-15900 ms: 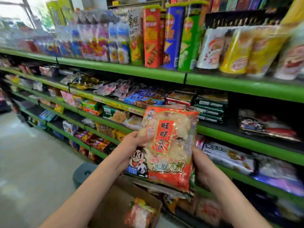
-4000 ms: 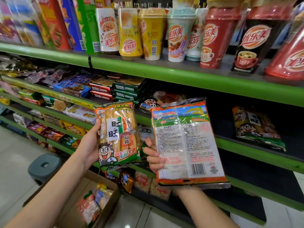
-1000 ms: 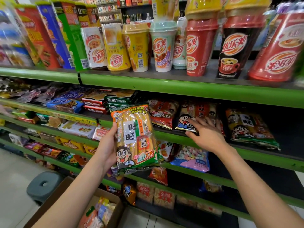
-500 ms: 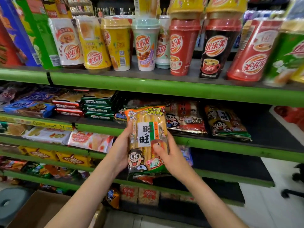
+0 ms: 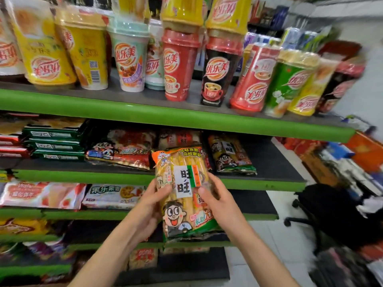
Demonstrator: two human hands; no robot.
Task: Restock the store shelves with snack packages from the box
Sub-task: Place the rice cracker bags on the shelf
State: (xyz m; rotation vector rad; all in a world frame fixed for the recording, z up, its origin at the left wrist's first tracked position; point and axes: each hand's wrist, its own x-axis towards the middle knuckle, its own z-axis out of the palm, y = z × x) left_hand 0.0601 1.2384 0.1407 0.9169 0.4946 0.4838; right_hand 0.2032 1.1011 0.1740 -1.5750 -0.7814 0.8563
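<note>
Holding a snack package [image 5: 184, 193] upright at frame centre, left hand [image 5: 149, 206] and right hand [image 5: 219, 201] clamped on its side edges (label outward, likely to align it), before the green-edged shelf [image 5: 259, 184] with matching packs [image 5: 230, 154].

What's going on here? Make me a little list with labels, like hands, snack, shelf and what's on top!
hands: left hand and right hand both hold one snack bag
snack bag: yellow and green, cartoon face, upright, in front of the shelf, not yet set down
shelf: same kind of bag lying there, red bags to its left, bare dark space to its right
top shelf: drink cups in a row
</note>
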